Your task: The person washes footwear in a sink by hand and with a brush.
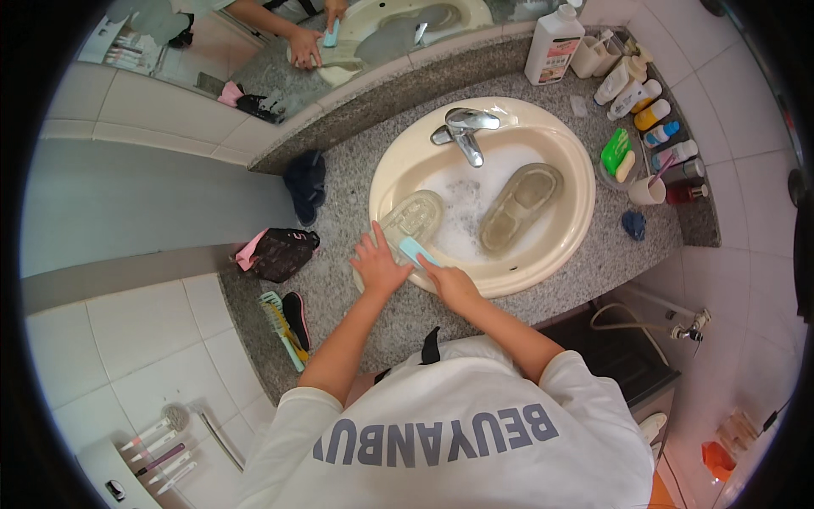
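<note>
A pale, translucent-looking slipper point(416, 213) lies sole up across the left rim of a cream washbasin point(575, 254). My left hand point(380, 264) presses on it with spread fingers, holding it against the rim and hiding part of its middle. In my right hand point(453, 285) is a light blue scrubbing brush point(416, 250), laid against the slipper close to my left thumb; its bristles are hidden. Another slipper point(521, 207), greyish brown, rests in the white suds point(455, 223) at the right of the basin.
A chrome faucet point(467, 133) stands at the basin's back. Bottles and tubes point(626, 98), a green soap packet point(615, 151) and a cup point(647, 190) line the right. Leftward lie dark cloth point(304, 184), a black pouch point(286, 254), combs point(280, 324) and a hairbrush point(295, 318).
</note>
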### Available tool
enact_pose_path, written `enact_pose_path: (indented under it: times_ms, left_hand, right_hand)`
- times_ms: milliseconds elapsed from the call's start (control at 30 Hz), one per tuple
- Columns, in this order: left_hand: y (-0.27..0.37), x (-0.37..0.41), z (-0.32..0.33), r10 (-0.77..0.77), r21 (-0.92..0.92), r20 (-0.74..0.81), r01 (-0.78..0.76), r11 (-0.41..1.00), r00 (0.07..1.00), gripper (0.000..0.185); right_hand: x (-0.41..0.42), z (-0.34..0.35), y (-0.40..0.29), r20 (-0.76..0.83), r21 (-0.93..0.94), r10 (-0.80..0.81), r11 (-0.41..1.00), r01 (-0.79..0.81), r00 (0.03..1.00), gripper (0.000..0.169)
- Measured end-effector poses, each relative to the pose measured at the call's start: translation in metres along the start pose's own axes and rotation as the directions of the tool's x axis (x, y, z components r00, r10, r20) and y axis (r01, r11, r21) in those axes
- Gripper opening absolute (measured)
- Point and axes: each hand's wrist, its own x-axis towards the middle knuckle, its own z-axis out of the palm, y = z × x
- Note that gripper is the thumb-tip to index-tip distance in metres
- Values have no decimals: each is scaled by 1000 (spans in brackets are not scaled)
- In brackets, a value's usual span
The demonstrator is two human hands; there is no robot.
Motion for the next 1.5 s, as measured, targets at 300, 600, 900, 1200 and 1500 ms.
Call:
enact_pose_path:
  times_ms: [300,600,900,1200,1500]
  left_hand:
    - [4,5,2,-21,6,-43,22,1000,999,116]
    - [9,5,0,-33,-9,7,33,999,999,119]
    - [13,6,1,-70,-56,29,72,996,997,116]
    - [14,6,-4,-56,0,20,56,998,998,113]
    - [13,8,3,-52,2,-21,52,999,998,112]
  right_hand:
    - [48,13,15,-153,-30,6,999,-11,988,55]
    - [66,8,12,-232,111,100,991,-75,968,53]
    - [52,2,-4,-134,141,46,990,-27,990,55]
    - [60,16,19,-222,-25,80,996,-87,972,62]
    - [48,27,4,-217,143,73,989,-42,974,59]
